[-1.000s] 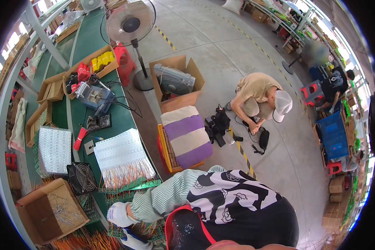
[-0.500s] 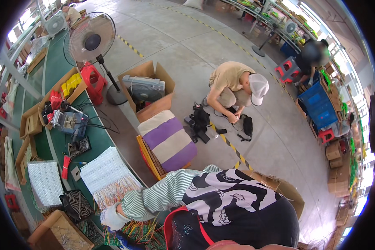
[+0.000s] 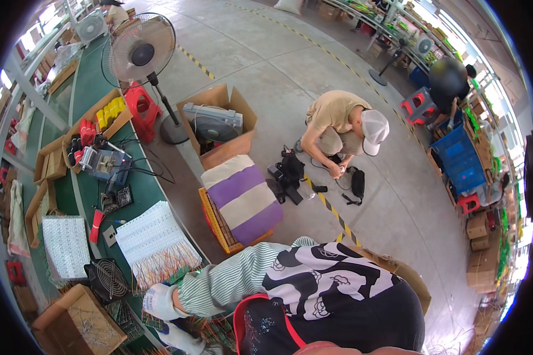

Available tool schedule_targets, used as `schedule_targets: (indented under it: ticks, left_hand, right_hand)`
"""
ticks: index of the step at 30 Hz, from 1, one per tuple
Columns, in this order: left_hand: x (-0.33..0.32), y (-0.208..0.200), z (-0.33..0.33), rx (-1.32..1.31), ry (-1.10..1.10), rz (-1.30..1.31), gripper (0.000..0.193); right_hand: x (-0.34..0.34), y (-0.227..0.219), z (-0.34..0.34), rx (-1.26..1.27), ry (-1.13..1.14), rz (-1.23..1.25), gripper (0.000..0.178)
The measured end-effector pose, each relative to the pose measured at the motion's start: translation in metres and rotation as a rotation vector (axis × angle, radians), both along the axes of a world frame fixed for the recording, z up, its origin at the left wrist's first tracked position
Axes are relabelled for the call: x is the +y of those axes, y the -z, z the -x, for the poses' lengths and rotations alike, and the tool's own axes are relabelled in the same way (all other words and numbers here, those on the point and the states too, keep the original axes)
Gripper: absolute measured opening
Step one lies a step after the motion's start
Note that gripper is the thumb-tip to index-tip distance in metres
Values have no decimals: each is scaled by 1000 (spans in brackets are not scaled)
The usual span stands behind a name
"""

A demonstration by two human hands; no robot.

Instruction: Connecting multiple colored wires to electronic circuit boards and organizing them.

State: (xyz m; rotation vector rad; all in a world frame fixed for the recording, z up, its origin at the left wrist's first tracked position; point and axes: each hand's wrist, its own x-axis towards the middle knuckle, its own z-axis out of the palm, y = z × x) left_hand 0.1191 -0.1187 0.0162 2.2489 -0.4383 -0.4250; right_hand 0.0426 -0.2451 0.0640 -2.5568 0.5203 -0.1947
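Observation:
My right hand (image 3: pixel 159 302), in a white glove below a green-striped sleeve, is bent downward with its fingers curled over the near end of the bench. Just below it my left hand (image 3: pixel 180 339), also gloved, reaches toward the same spot; its fingers are mostly hidden. A small piece of green circuit board (image 3: pixel 152 321) shows between the hands. What the right fingers close on is hidden. Beyond the right hand lies a white panel (image 3: pixel 154 239) with orange and red wires fringing its near edge. A second white panel (image 3: pixel 65 245) rests farther left.
A black fan (image 3: pixel 106 281) and a cardboard box (image 3: pixel 80 322) of thin wires stand beside the hands. Farther along are a red cord bundle (image 3: pixel 96 226) and a blue device (image 3: pixel 109 165). A cushioned seat (image 3: pixel 243 201) and a crouching person (image 3: pixel 343 127) are on the floor.
My left hand has shifted so that its white glove back shows where dark blue showed before. The right hand has dipped slightly toward it. The whole view has moved a little.

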Motion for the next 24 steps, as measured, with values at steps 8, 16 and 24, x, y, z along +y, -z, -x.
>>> schedule_targets:
  ticks: [8,16,24]
  left_hand:
    - [13,18,-27,-253,99,-233,44]
    - [121,114,-100,182,-1,267,20]
    - [189,116,-102,313,-120,261,27]
  right_hand:
    - [-7,43,-24,-24,75,-157,38]
    - [23,53,-6,-12,-268,-444,57]
    - [77,74,-28,-5,-327,-257,43]
